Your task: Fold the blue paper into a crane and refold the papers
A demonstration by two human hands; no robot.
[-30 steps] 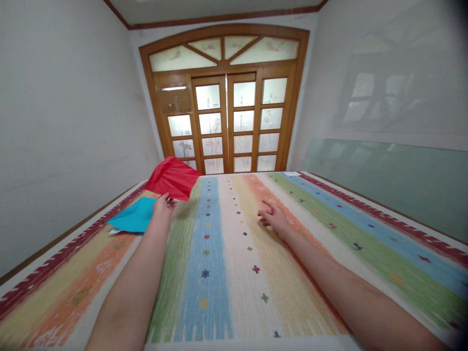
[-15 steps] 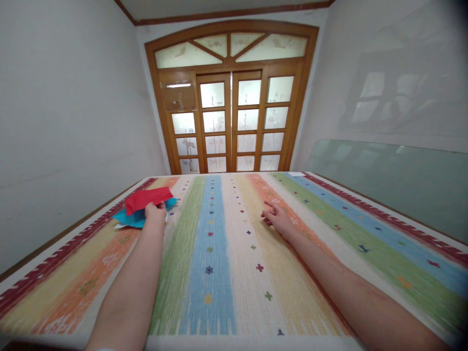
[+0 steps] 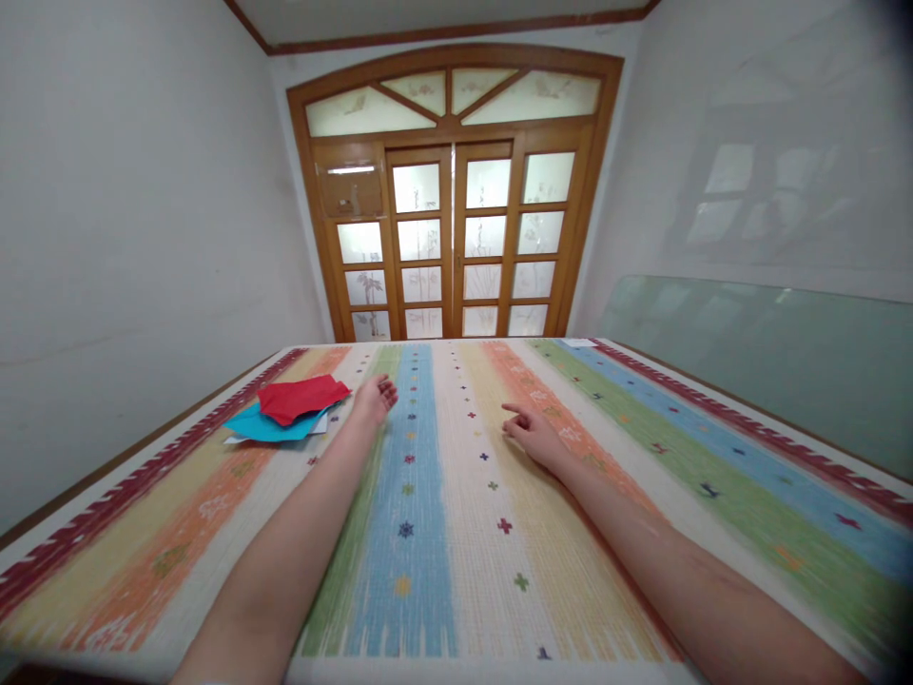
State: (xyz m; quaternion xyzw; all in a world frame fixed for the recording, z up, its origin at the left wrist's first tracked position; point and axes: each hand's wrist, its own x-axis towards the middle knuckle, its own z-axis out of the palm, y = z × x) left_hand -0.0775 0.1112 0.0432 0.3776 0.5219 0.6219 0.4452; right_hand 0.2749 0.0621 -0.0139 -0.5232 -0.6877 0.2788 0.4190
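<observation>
Red sheet (image 3: 303,398) lies on the striped cloth (image 3: 428,533), slightly creased, on top of the pile. Blue sheet (image 3: 263,424) is partly under it, sticking out on its near and left sides; white sheet (image 3: 320,426) shows below that, only edges visible. Paper or fabric, can't tell. Left hand (image 3: 378,392) is just right of red sheet, apart from it, fingers loosely curled, half open, nothing held. Right hand (image 3: 529,430) is well right of red sheet, index finger extended, other fingers bent, also nothing visible in it. Can't tell if either hand touches the cloth. Door (image 3: 446,228) stands beyond red sheet; glass panel (image 3: 748,352) is far off to its right. Step in hand looks like a release or pause: sheets layered, both hands free. From here, taking a sheet would call for left hand to reach leftward, open its fingers wider and pinch one edge of red sheet; it's the uppermost, so probably easiest to get at. Thin layers might drag along together, so a light edge grip seems best.
</observation>
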